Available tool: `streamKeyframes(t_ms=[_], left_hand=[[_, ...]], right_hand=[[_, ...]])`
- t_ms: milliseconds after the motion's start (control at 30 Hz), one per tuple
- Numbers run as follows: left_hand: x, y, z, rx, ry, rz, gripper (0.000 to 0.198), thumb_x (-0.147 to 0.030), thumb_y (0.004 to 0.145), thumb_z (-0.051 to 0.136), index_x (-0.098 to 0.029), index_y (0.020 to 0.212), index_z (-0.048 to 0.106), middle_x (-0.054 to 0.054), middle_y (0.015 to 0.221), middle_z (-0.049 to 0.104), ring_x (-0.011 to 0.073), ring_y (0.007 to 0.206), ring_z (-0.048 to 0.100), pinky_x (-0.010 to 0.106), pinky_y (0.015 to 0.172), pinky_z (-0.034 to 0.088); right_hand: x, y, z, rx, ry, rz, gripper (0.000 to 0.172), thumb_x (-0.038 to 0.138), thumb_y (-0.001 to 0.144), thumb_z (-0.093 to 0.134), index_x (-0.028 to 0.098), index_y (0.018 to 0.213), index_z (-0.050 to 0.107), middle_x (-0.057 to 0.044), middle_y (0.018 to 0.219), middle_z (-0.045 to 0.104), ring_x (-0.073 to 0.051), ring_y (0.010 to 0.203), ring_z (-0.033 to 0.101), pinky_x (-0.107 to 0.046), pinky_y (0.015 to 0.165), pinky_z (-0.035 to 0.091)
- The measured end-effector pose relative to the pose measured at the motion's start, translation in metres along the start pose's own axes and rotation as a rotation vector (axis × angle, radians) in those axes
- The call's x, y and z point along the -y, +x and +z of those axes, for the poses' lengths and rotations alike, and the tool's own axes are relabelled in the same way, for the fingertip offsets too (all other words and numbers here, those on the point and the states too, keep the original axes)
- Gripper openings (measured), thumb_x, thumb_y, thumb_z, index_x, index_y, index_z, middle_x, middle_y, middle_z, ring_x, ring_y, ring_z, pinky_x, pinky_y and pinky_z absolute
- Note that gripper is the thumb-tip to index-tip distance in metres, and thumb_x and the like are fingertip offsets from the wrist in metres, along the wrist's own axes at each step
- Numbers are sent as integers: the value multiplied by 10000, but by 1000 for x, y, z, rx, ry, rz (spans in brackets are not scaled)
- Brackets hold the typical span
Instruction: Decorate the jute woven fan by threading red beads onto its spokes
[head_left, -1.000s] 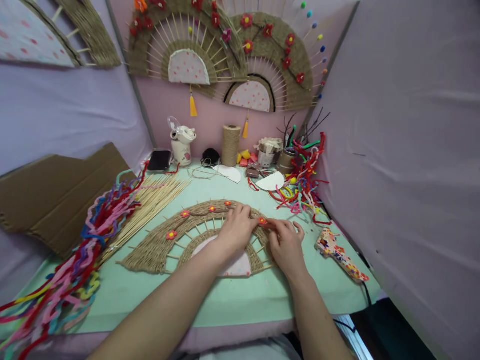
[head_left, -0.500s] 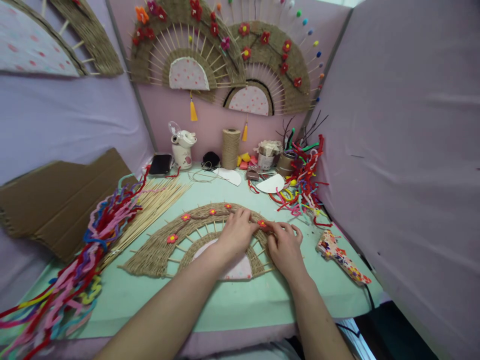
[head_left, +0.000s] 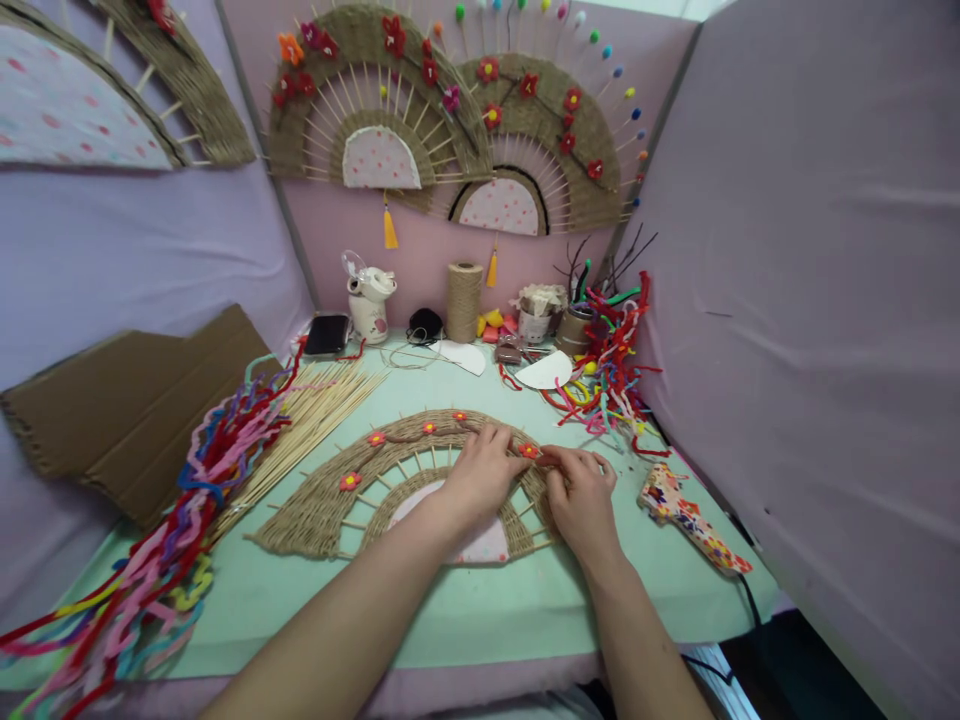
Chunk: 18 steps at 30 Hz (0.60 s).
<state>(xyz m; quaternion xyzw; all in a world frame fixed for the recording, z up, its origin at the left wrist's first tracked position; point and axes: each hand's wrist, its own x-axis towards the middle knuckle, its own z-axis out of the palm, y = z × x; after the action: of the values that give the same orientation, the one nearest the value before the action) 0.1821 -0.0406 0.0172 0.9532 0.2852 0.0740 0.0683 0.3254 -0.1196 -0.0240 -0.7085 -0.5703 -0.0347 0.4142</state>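
Little has changed over the last second: the view has tipped slightly, showing more of the far wall, while the left hand and the right hand stay at the same red flower. This suggests that the work remains on that one spot rather than moving along. The hands are close together, left fingers at the flower's left edge and right fingertips at its right; whether they pinch it or only press cannot be told. The woven fan lies flat at the middle of the green table, its curved edge to the far side.

Five red flowers show on its outer band, four left of the hands and one between them. One spotted panel sits at the fan's near middle, partly covered by the left forearm.

To the right lies one flower-patterned tool, apparently a glue gun, with one cord. At the far side stand one twine spool and one white jug; two white cut-outs lie nearer. To the left are one piece of cardboard, one bundle of fuzzy strands and thin sticks too many to count. Two finished-looking fans hang on the far wall, with two yellow tassels.
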Motion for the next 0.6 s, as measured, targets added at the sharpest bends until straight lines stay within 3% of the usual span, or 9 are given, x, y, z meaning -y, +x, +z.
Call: streamKeyframes(t_ms=[400,600], left_hand=[[1,2,5,-27,38,10,347,-273,953,425,-364,1228,614,77,1097,500,252,1088,423,391,875,396],[-1,2,0,1,27,19,333,-277,962,403,-315,1188,644,90,1083,510,262,1086,435,395,864,401]], right_hand=[[-3,-1,2,-23,1,-8,297,160,799,410,217,953,657,-28,881,734,-210,919,606,-442,995,232],[-5,-1,3,-32,-17,-19,305,170,801,404,218,951,665,-38,884,725,-213,907,602,-442,991,242]])
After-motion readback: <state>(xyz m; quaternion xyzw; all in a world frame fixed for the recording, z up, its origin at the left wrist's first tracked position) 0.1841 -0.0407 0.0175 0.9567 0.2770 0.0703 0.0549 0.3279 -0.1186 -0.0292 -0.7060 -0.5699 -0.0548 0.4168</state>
